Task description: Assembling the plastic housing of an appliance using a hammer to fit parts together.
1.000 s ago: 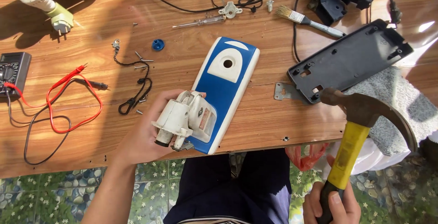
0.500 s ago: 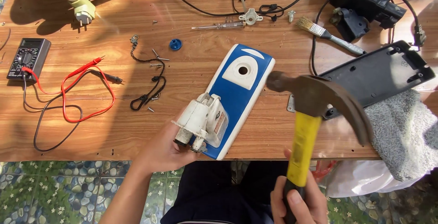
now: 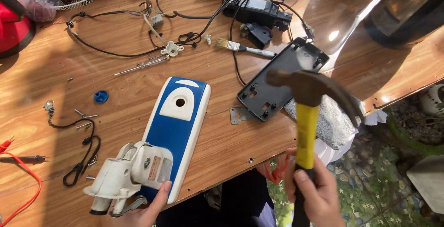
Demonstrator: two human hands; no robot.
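My right hand grips the yellow handle of a claw hammer, its rusty head raised over the table's right edge. My left hand holds a white plastic motor housing at the near end of a blue and white casing that lies flat on the wooden table. The thumb presses the housing's right side; the rest of the hand is hidden beneath it.
A black plastic base plate, a small metal bracket and a grey cloth lie under the hammer. A paintbrush, screwdriver, blue cap, loose screws, black cord, red probe leads and cables are scattered around.
The view has shifted right and closer. The hammer head has moved right and up, over the black base plate. My left hand keeps its hold on the housing.
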